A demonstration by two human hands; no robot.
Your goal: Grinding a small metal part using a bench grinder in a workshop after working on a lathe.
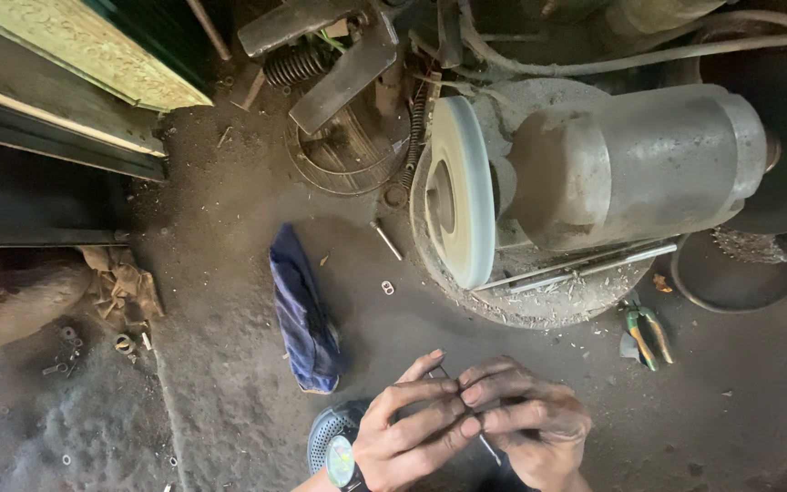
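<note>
At the far left, a few small nuts and washers (70, 346) lie scattered on the dusty floor (229, 273), beside a crumpled brown rag (125, 287). Further right a dark blue cloth (302, 314) lies folded on the ground, and a small metal ring (387, 288) and a short bolt (386, 240) rest near the base of the grinder.

Low in the middle, the left hand (407, 437), with a wristwatch (340, 462) on its wrist, has its fingers curled and pressed together around a thin metal rod (487, 447). The right hand (530, 424) meets it, its fingers closed over the same rod, so both hands pinch it between them, just above the floor. Only a short bit of the rod shows below the fingers; the rest is hidden, so its shape and finish cannot be told. A round perforated metal piece (325, 433) sits just left of the watch.

Above the hands stands the pale grinding wheel (457, 196) on its grey motor (639, 164). The rod is held well apart from the wheel, so as I judge it, any grinding is not in hand at this moment; the work looks to be at the handling or checking stage. More thin rods (576, 266) lie on the grinder's base, and pliers with green and orange handles (646, 333) lie untouched at the right.
</note>
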